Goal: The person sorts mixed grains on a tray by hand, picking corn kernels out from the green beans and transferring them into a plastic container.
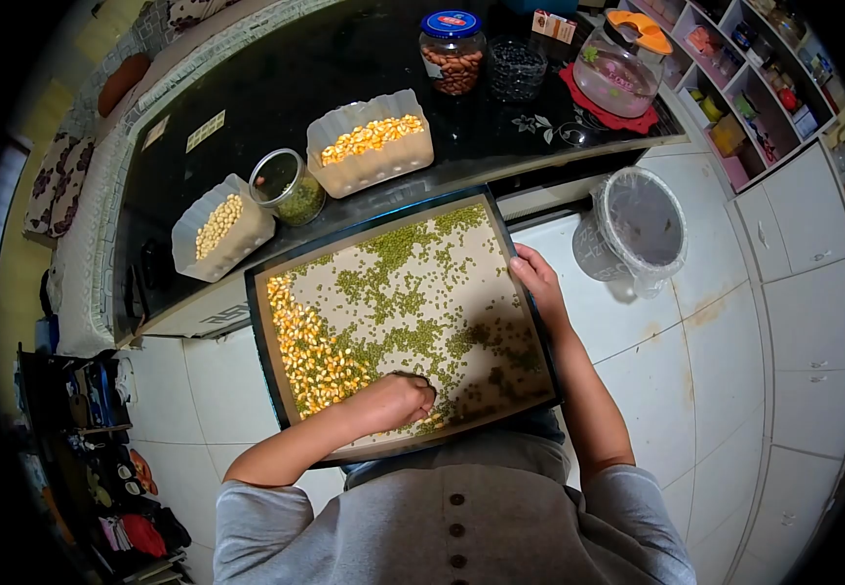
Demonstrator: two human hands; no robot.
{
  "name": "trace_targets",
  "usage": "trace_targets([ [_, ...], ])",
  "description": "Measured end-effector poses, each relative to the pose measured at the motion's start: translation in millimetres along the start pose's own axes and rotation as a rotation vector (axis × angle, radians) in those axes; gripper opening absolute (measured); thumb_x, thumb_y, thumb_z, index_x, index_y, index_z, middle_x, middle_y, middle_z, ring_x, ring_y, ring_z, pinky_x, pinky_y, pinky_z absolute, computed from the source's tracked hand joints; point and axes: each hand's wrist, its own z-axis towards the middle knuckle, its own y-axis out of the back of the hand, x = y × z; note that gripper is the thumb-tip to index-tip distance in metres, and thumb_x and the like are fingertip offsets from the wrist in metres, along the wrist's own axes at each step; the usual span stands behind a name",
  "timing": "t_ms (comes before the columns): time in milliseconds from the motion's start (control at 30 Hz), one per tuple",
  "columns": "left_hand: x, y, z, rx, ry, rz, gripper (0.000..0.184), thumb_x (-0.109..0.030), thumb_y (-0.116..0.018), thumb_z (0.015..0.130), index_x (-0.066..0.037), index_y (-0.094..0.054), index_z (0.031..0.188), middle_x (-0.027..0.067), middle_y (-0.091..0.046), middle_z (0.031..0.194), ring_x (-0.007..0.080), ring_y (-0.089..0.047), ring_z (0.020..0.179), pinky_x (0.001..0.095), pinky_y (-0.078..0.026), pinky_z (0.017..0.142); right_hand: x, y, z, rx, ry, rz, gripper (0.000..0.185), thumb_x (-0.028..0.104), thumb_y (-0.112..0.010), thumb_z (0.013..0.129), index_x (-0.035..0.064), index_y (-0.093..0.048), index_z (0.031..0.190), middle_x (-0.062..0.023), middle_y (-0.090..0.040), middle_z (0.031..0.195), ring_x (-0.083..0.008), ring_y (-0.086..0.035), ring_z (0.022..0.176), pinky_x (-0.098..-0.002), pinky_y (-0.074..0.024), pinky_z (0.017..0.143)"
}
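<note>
A dark-rimmed shallow tray [344,234] rests over my lap, its far side against the table edge. Green mung beans [393,283] lie scattered across its pale bottom, and yellow corn kernels [300,341] are heaped along its left side, mixed with some beans. My left hand [398,402] is down in the tray near its front edge, fingers curled closed among beans and a few kernels. What it holds, if anything, is hidden. At the tray's right rim, my right hand [539,283] grips the edge.
On the black table [256,107] stand a tub of corn kernels [369,171], a tub of pale beans [222,239], a jar of green beans [291,190], a lidded peanut jar [452,58] and a glass pitcher [617,78]. A lined bin [637,229] sits on the floor at right.
</note>
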Motion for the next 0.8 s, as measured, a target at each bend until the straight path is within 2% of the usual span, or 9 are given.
trace_targets([
  [100,3,6,3,0.017,-0.01,-0.01,0.01,-0.01,-0.064,0.074,-0.002,-0.058,0.077,0.0094,-0.06,0.078,0.0253,-0.061,0.072,0.0338,-0.05,0.064,0,-1,-1,-0.007,0.023,-0.068,0.039,0.021,-0.049,0.088,-0.0023,-0.046,0.119,-0.0074,-0.056,0.103,-0.0112,-0.053,0.09,-0.0239,-0.0416,0.08],
  [167,13,20,6,-0.047,-0.072,-0.1,0.011,-0.01,-0.065,0.074,-0.002,-0.058,0.075,0.0099,-0.06,0.076,0.0239,-0.061,0.069,0.0326,-0.05,0.062,0,1,0,-0.002,0.012,-0.041,0.038,0.019,-0.051,0.087,-0.0031,-0.045,0.118,-0.0091,-0.057,0.103,-0.012,-0.053,0.091,-0.0248,-0.0416,0.081],
  [267,8,84,6,-0.283,0.043,-0.052,0.008,-0.012,-0.063,0.077,-0.005,-0.06,0.078,0.0093,-0.061,0.075,0.0213,-0.061,0.065,0.0308,-0.049,0.061,1,-1,0,0.006,0.0,-0.004,0.037,0.016,-0.053,0.087,-0.0038,-0.045,0.118,-0.0107,-0.057,0.104,-0.0127,-0.054,0.093,-0.0257,-0.0417,0.082],
  [333,9,129,9,-0.494,0.026,0.054,0.006,-0.009,-0.064,0.075,-0.004,-0.062,0.077,0.0096,-0.062,0.074,0.0203,-0.061,0.066,0.0286,-0.049,0.06,1,-1,0,0.003,0.005,0.003,0.037,0.016,-0.053,0.087,-0.0038,-0.045,0.117,-0.0107,-0.057,0.104,-0.0126,-0.054,0.093,-0.0257,-0.0417,0.082],
  [467,9,213,21,-0.74,0.121,0.131,0.005,-0.005,-0.065,0.076,-0.001,-0.061,0.077,0.0069,-0.061,0.069,0.0092,-0.058,0.064,0.0244,-0.048,0.059,2,-1,0,-0.001,0.005,-0.007,0.037,0.016,-0.053,0.087,-0.004,-0.045,0.117,-0.0105,-0.057,0.103,-0.0125,-0.054,0.093,-0.0256,-0.0415,0.082],
  [533,23,241,34,-0.82,0.095,0.168,0.01,-0.007,-0.065,0.076,0.001,-0.06,0.081,0.0067,-0.062,0.071,0.0098,-0.057,0.064,0.0252,-0.047,0.061,2,-2,-1,-0.002,-0.003,-0.006,0.037,0.016,-0.053,0.087,-0.0041,-0.045,0.117,-0.0103,-0.057,0.103,-0.0125,-0.054,0.093,-0.0255,-0.0414,0.082],
  [633,33,256,49,-0.814,0.241,0.181,0.012,-0.008,-0.064,0.078,0.002,-0.06,0.082,0.0076,-0.063,0.075,0.0114,-0.058,0.067,0.0258,-0.047,0.063,1,0,-1,-0.005,0.006,-0.025,0.038,0.017,-0.053,0.087,-0.0042,-0.045,0.117,-0.0097,-0.057,0.103,-0.0123,-0.053,0.093,-0.0252,-0.0411,0.082],
  [667,37,256,52,-0.848,0.168,0.279,0.012,-0.01,-0.063,0.076,0.001,-0.061,0.08,0.0126,-0.064,0.08,0.0248,-0.063,0.072,0.033,-0.048,0.066,2,-1,-1,0.001,0.01,-0.023,0.038,0.017,-0.053,0.087,-0.0043,-0.045,0.117,-0.0096,-0.057,0.102,-0.0122,-0.053,0.093,-0.0251,-0.0411,0.082],
  [800,31,227,41,-0.84,0.038,0.365,0.007,-0.008,-0.063,0.072,-0.003,-0.062,0.076,0.011,-0.062,0.076,0.0253,-0.062,0.07,0.0332,-0.049,0.066,1,-1,-1,0.012,0.025,-0.021,0.038,0.017,-0.054,0.087,-0.0044,-0.045,0.117,-0.0095,-0.057,0.103,-0.0121,-0.053,0.093,-0.0252,-0.0414,0.082],
])
